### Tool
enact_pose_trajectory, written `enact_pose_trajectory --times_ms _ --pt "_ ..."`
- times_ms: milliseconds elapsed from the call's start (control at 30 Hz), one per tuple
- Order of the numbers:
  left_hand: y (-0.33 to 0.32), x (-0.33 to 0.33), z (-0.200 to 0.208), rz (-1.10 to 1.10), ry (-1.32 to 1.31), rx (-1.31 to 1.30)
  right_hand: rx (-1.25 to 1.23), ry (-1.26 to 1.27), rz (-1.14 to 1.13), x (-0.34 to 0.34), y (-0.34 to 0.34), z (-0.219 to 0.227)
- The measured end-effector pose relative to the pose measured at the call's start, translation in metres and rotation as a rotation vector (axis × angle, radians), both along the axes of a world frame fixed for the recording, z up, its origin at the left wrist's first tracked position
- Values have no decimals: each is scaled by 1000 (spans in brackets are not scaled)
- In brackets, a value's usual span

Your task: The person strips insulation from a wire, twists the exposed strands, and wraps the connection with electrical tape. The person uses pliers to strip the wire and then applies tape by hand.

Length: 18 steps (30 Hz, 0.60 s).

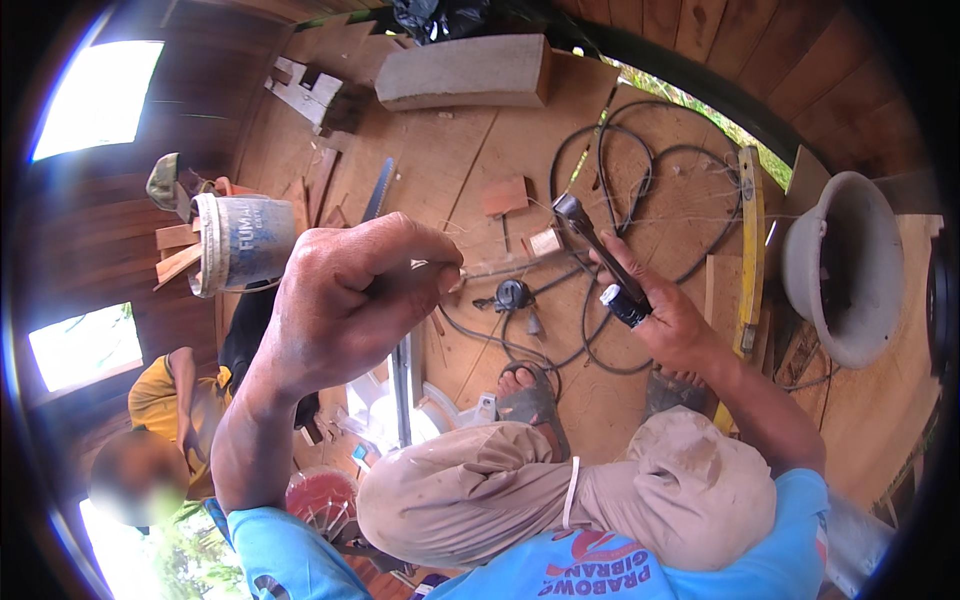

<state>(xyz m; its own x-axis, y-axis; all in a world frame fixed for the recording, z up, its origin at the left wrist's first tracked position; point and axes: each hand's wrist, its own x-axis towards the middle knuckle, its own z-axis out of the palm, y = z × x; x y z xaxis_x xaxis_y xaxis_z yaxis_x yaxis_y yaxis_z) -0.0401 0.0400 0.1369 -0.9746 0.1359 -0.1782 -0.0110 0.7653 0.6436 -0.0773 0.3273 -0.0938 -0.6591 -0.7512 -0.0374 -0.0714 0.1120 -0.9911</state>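
Observation:
My left hand (375, 290) is raised at the centre left, thumb and fingers pressed together in a pinch. Whatever sits between its fingertips is too small to make out. At the centre right, my right hand (675, 325) is closed around a metal-headed tool with a dark handle (622, 268), its head pointing up and away. A short black cylinder with a white end (625, 305) shows in the same grip; whether it belongs to the tool I cannot tell. Beyond the tool's head, a small wooden block (545, 243) and a reddish wooden piece (505, 196) lie on the plywood floor.
A black cable (650, 180) loops over the floor around a black plug (513, 294). To the right are a yellow spirit level (750, 230) and a grey basin (850, 270). A thick beam (465, 72), handsaw (379, 188) and bucket (245, 240) lie farther off. Another person (165, 410) sits left.

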Motion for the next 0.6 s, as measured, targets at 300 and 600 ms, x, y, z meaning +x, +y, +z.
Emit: enact_pose_trajectory --times_ms 300,600 --pt "18 -11 44 -75 134 -4 -221 333 135 -55 -20 55" --pt "20 -22 51 -87 115 -11 -310 369 141 -51 -29 63"
